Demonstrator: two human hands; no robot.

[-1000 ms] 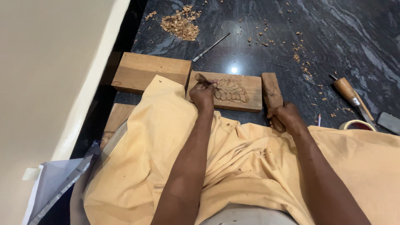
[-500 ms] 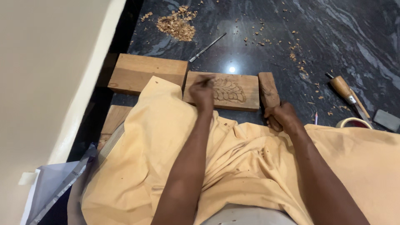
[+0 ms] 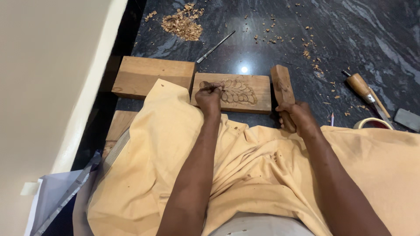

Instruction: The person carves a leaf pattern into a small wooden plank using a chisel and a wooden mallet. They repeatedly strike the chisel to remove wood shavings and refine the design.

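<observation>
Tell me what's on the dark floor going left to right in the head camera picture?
Plain wooden block → carved wooden block, which the left hand touches → wooden mallet, held by the right hand → wooden-handled chisel → grey stone.

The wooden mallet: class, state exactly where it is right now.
In the head view, the wooden mallet stands right of centre, gripped by the right hand, just right of the carved wooden block.
</observation>
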